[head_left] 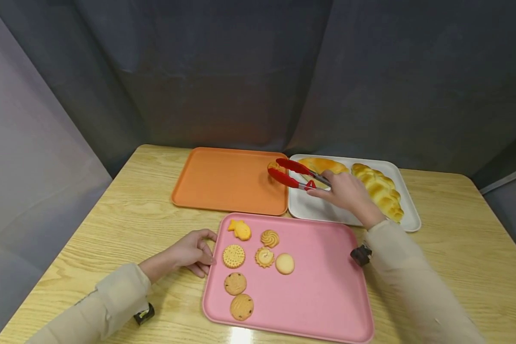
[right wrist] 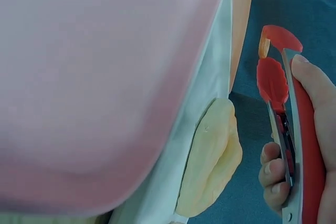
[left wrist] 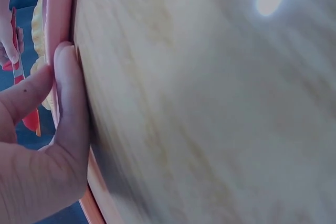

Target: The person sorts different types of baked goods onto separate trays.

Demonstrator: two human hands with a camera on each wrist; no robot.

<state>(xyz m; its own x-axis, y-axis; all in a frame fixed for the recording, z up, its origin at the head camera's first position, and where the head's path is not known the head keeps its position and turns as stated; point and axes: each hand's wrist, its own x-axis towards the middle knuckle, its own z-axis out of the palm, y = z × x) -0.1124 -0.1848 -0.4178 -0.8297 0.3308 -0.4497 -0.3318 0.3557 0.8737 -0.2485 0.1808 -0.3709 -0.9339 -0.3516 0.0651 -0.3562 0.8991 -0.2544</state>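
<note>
In the head view my right hand (head_left: pixel 346 193) grips a pair of red-tipped metal tongs (head_left: pixel 285 179). A round brown cookie (head_left: pixel 275 166) sits between the tong tips, over the right end of the orange tray (head_left: pixel 223 184). The right wrist view shows my fingers wrapped round the red handle of the tongs (right wrist: pixel 310 150), with part of the cookie (right wrist: pixel 264 49) visible at their tips. My left hand (head_left: pixel 193 253) pinches the left rim of the pink tray (head_left: pixel 318 286), thumb and fingers at its edge in the left wrist view. Several cookies, including a fish-shaped one (head_left: pixel 242 231), lie on this tray's left half.
At the back right a white tray (head_left: pixel 406 203) bears a braided loaf (head_left: pixel 378 188) and a smooth bread (head_left: pixel 327 165), partly covered by the tongs and right hand. It stands beside the orange tray, behind the pink one. A dark curtain (head_left: pixel 223 81) hangs behind the wooden table (head_left: pixel 155 191).
</note>
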